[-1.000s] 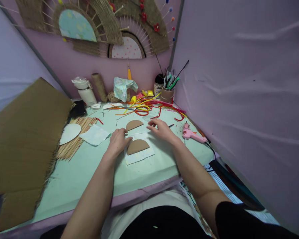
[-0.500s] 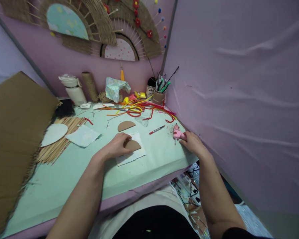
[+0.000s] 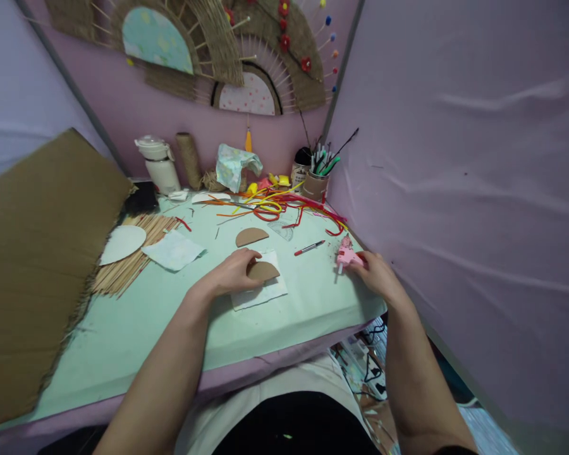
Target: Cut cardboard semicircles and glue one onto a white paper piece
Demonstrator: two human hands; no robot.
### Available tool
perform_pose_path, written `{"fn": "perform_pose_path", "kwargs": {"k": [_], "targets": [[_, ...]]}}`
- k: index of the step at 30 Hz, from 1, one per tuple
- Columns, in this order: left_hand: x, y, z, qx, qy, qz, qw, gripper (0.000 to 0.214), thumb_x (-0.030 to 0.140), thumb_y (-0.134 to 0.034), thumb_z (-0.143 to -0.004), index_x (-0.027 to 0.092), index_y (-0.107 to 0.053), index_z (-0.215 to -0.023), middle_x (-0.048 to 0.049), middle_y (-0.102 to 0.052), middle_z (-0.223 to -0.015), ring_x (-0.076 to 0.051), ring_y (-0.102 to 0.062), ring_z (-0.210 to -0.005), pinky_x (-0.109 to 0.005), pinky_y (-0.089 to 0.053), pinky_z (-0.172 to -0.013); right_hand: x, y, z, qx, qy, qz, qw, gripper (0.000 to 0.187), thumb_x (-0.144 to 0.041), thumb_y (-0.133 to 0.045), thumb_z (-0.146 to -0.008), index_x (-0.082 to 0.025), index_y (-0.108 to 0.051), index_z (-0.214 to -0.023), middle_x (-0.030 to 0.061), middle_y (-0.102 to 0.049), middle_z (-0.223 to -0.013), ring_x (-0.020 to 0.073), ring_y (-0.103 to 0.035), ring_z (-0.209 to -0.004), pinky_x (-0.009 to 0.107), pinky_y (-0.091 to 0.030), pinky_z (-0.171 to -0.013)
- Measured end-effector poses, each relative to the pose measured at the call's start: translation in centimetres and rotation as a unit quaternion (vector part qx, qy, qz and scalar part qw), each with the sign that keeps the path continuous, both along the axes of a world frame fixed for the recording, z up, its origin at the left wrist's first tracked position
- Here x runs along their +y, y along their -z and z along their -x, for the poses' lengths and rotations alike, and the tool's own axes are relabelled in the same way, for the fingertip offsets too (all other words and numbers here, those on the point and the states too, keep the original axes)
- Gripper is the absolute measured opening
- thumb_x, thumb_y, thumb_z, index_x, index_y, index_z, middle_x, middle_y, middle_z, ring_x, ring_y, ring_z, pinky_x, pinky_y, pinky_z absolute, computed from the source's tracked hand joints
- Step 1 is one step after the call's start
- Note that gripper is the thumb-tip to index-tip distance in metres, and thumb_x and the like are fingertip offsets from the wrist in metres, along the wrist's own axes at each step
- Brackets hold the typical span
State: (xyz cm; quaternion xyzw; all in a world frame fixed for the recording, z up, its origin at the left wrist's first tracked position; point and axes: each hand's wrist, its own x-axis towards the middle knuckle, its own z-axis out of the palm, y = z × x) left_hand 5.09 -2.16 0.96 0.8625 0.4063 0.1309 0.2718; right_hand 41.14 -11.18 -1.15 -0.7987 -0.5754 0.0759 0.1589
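My left hand (image 3: pixel 237 273) is closed on a brown cardboard half-circle (image 3: pixel 264 272), its thumb and fingers at the piece's left end. Beneath that piece lies a white square of cloth or paper (image 3: pixel 274 292). A second cardboard half-circle (image 3: pixel 251 237) rests on the table just beyond. At the table's right side, my right hand (image 3: pixel 373 273) grips the handle of a pink glue gun (image 3: pixel 348 254), whose glue stick points toward me. Between the two hands lies a red pen (image 3: pixel 309 248).
Wooden sticks (image 3: pixel 118 278), a white oval (image 3: pixel 123 244) and a patterned cloth (image 3: pixel 174 250) lie left, beside a large cardboard sheet (image 3: pixel 42 253). Coloured pipe cleaners (image 3: pixel 308 203), scissors (image 3: pixel 265 212), a white bottle (image 3: pixel 161 167) and a can of pens (image 3: pixel 315 184) stand or lie behind.
The whole view has shifted, so everything sits further right. The glue gun has tilted slightly and appears a little raised in my right hand. My left hand keeps its hold on the half-circle.
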Motion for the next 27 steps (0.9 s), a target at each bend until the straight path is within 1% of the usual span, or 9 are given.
{"fn": "perform_pose_path", "kwargs": {"k": [4,6,8,11,13,15,20,24,27], "targets": [[0.1,-0.9,0.5,-0.144,-0.047,0.095,0.984,0.059,0.042,-0.068,-0.067,0.018,-0.061,-0.121,-0.0093,-0.065,-0.113,-0.026,-0.06,-0.102,-0.036,-0.047,-0.088,-0.6,-1.8,1.4,0.104,-0.025,-0.079,0.991,0.039,-0.043,-0.055,-0.087,-0.017,-0.066,-0.114,0.0122,-0.066,-0.103,0.026,-0.059,-0.099,0.035,-0.044,-0.085],[0.2,-1.3,1.0,-0.277,-0.062,0.169,0.944,0.061,0.041,-0.066,-0.069,0.017,-0.06,-0.125,-0.01,-0.064,-0.117,-0.025,-0.059,-0.106,-0.035,-0.048,-0.089,-0.8,-2.3,2.6,0.202,-0.019,-0.135,0.97,0.045,-0.053,-0.054,-0.087,-0.018,-0.065,-0.114,0.0112,-0.065,-0.105,0.0243,-0.06,-0.096,0.035,-0.046,-0.082],[0.2,-1.5,1.4,-0.405,-0.079,0.242,0.878,0.063,0.044,-0.061,-0.071,0.015,-0.058,-0.128,-0.011,-0.064,-0.117,-0.025,-0.06,-0.106,-0.034,-0.051,-0.086,-0.9,-2.6,4.3,0.33,-0.014,-0.184,0.926,0.052,-0.062,-0.054,-0.084,-0.02,-0.065,-0.113,0.0101,-0.066,-0.104,0.0225,-0.062,-0.092,0.033,-0.049,-0.076],[0.0,-1.9,1.8,-0.519,-0.103,0.31,0.79,0.065,0.051,-0.052,-0.076,0.015,-0.057,-0.13,-0.0113,-0.066,-0.113,-0.024,-0.063,-0.102,-0.033,-0.054,-0.082,-1.0,-3.6,7.5,0.507,-0.024,-0.227,0.831,0.053,-0.066,-0.06,-0.079,-0.021,-0.067,-0.105,0.0097,-0.068,-0.105,0.0216,-0.064,-0.088,0.032,-0.051,-0.07],[-0.2,-2.1,1.7,-0.55,-0.113,0.326,0.761,0.064,0.053,-0.048,-0.078,0.015,-0.057,-0.129,-0.0108,-0.066,-0.113,-0.023,-0.063,-0.102,-0.033,-0.054,-0.084,-1.2,-4.4,9.9,0.585,-0.033,-0.235,0.776,0.049,-0.064,-0.064,-0.077,-0.022,-0.068,-0.102,0.0102,-0.07,-0.105,0.0211,-0.064,-0.086,0.032,-0.052,-0.067],[-0.5,-2.3,1.4,-0.557,-0.12,0.333,0.751,0.065,0.054,-0.048,-0.078,0.016,-0.056,-0.129,-0.0111,-0.066,-0.115,-0.023,-0.063,-0.105,-0.034,-0.054,-0.086,-1.6,-5.2,12.0,0.628,-0.051,-0.215,0.746,0.045,-0.062,-0.064,-0.078,-0.022,-0.068,-0.099,0.0102,-0.071,-0.102,0.0201,-0.064,-0.082,0.031,-0.052,-0.064],[-1.0,-1.9,0.7,-0.542,-0.073,0.36,0.756,0.071,0.055,-0.057,-0.072,0.015,-0.055,-0.13,-0.0151,-0.066,-0.121,-0.03,-0.063,-0.112,-0.041,-0.054,-0.09,-2.9,-5.6,15.3,0.633,-0.143,-0.184,0.738,0.049,-0.065,-0.052,-0.087,-0.02,-0.068,-0.097,0.0103,-0.069,-0.095,0.0167,-0.058,-0.066,0.03,-0.045,-0.053],[-1.1,-1.1,0.4,-0.542,0.002,0.387,0.746,0.063,0.044,-0.07,-0.068,0.017,-0.06,-0.124,-0.0141,-0.069,-0.117,-0.031,-0.065,-0.107,-0.043,-0.052,-0.091,-4.0,-6.1,16.1,0.58,-0.173,-0.181,0.776,0.049,-0.065,-0.049,-0.09,-0.021,-0.068,-0.101,0.0088,-0.067,-0.096,0.0154,-0.057,-0.064,0.03,-0.044,-0.056],[-1.1,-0.4,0.3,-0.531,0.011,0.408,0.743,0.051,0.035,-0.076,-0.068,0.018,-0.064,-0.115,-0.0119,-0.073,-0.109,-0.029,-0.069,-0.097,-0.044,-0.052,-0.09,-4.6,-6.7,16.5,0.532,-0.188,-0.173,0.807,0.052,-0.067,-0.047,-0.089,-0.021,-0.069,-0.098,0.007,-0.064,-0.083,0.0162,-0.054,-0.062,0.03,-0.043,-0.054]]}}
